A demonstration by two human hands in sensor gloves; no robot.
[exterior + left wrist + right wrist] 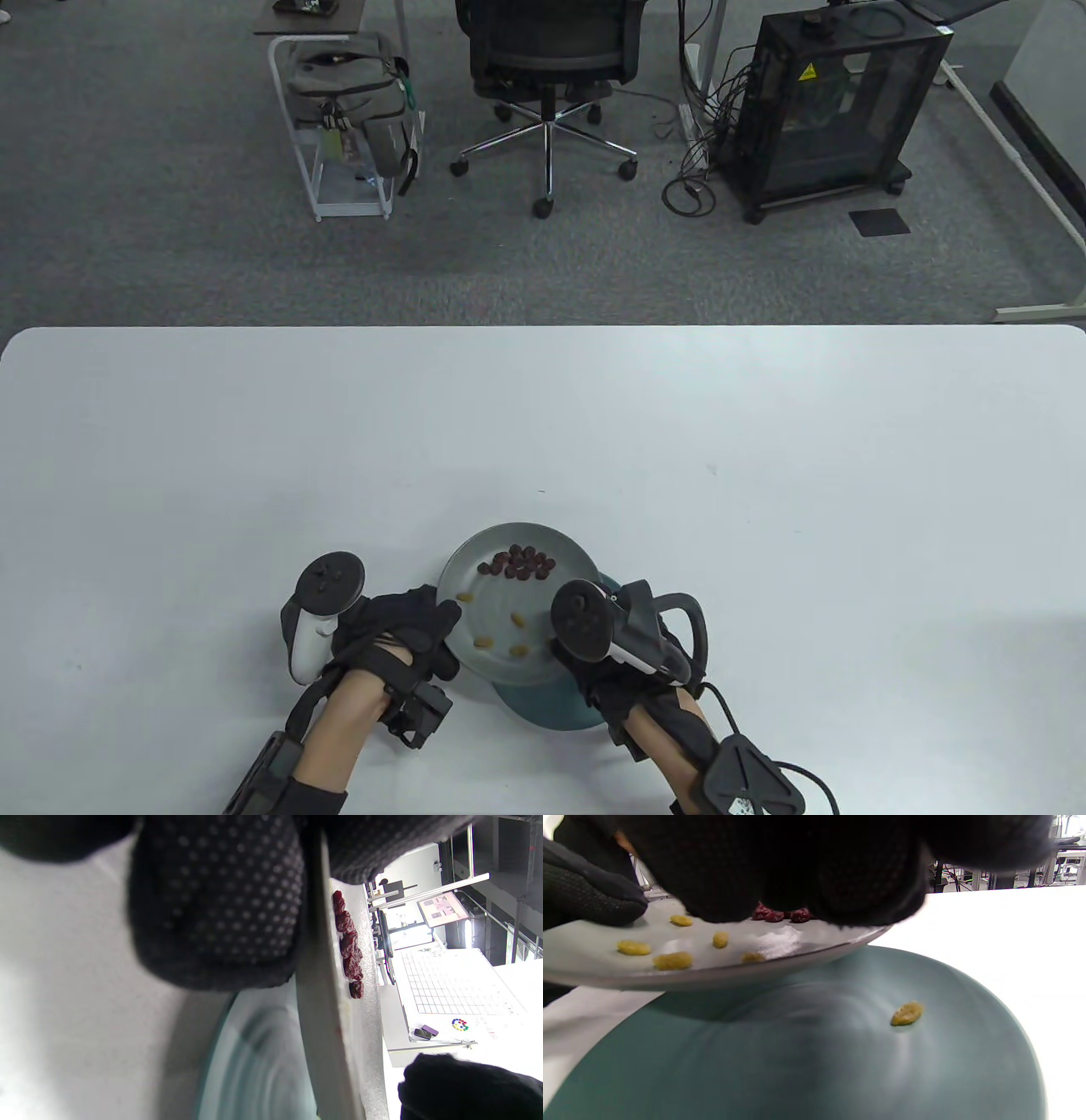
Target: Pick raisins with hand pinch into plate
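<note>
A grey plate point(492, 611) is held tilted just above a teal plate point(543, 709) near the table's front edge. It carries a cluster of dark red raisins point(517, 563) and several yellow raisins point(517, 622). My left hand point(443, 615) grips the grey plate's left rim, with fingers point(216, 908) under it and the thumb on top. My right hand point(567, 652) holds the right rim, and its fingers point(797, 866) lie over the plate edge point(712, 974). One yellow raisin point(907, 1013) lies on the teal plate point(818, 1052).
The white table point(764, 475) stretches wide behind and to both sides of the plates. Beyond its far edge stand an office chair point(547, 51), a rack with a backpack point(352, 102) and a black cabinet point(836, 102).
</note>
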